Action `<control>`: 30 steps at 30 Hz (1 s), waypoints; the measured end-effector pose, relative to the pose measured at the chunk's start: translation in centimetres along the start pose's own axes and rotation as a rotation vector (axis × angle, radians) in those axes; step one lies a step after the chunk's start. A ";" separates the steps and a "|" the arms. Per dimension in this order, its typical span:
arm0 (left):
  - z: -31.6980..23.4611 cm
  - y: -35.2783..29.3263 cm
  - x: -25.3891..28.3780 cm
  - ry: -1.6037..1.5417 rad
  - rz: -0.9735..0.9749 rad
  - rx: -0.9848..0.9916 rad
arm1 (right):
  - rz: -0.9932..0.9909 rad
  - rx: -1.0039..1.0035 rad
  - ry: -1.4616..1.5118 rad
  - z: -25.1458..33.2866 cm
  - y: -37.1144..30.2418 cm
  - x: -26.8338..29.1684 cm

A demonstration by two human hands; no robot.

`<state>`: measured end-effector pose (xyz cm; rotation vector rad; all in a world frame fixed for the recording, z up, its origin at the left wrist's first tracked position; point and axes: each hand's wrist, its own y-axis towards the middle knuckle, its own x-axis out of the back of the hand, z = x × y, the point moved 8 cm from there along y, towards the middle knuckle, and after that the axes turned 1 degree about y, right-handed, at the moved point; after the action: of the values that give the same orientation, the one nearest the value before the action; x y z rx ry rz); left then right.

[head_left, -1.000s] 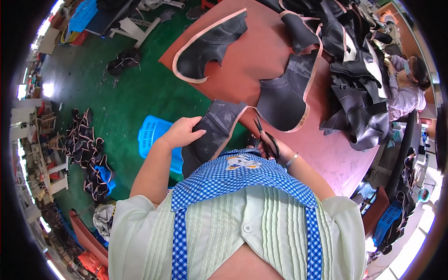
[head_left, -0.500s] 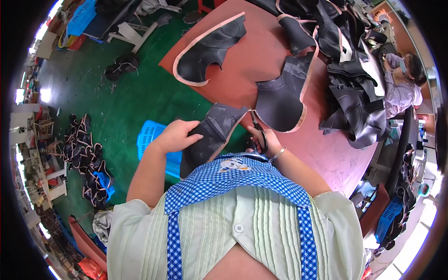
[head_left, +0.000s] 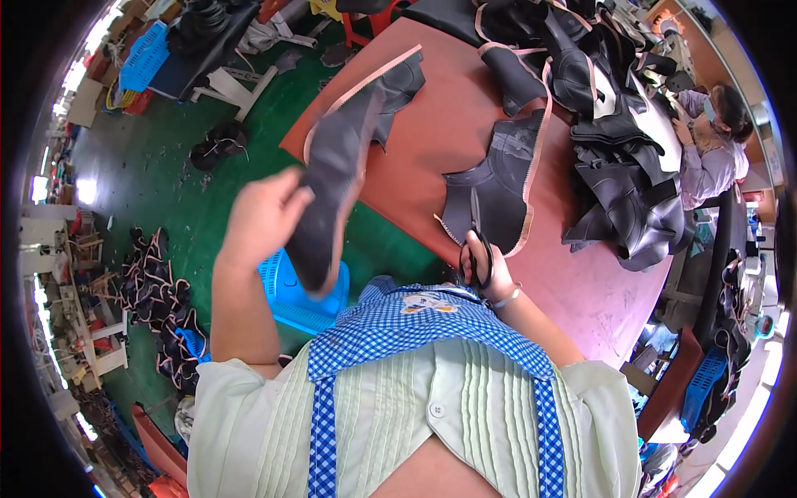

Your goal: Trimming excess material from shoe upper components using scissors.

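Observation:
My left hand (head_left: 264, 217) is closed on the edge of a black leather boot upper (head_left: 329, 199), smeared by motion, with a pale pink zipper tape along its side. It hangs over the floor and the table's near left edge. In my right hand (head_left: 490, 278) is a pair of black-handled scissors (head_left: 476, 217), blades pointing away from me. They lie over another black boot upper (head_left: 506, 162) on the table, also edged with zipper tape. A further boot upper (head_left: 403, 87) on the table is partly hidden behind the held one.
The reddish-brown table (head_left: 419, 183) carries a heap of black leather pieces (head_left: 627, 183) on its right side. A blue plastic basket (head_left: 303, 290) stands below my left forearm. Strung zipper-edged pieces (head_left: 162, 290) lie on the green floor. A co-worker (head_left: 710, 141) sits beyond the heap.
My left hand has swung the held boot upper up and left, away from the scissors, partly covering the far piece. My right hand has moved slightly nearer and right with the scissors.

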<state>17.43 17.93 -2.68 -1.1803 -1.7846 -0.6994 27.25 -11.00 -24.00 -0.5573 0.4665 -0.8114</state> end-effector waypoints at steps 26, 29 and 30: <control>-5.2 12.8 -27.1 -0.317 -0.019 -0.094 | -0.420 0.300 0.135 2.5 1.3 10.2; -8.3 11.2 -27.4 -0.397 0.002 -0.100 | -0.321 0.475 -0.304 -0.2 0.7 6.7; -8.1 10.5 -28.3 -0.417 0.094 -0.096 | -0.158 0.506 -0.214 1.9 -1.0 3.4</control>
<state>35.09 3.19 -23.88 -1.5517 -2.0337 -0.5134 29.87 -13.68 -22.48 -0.2064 0.0120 -0.9677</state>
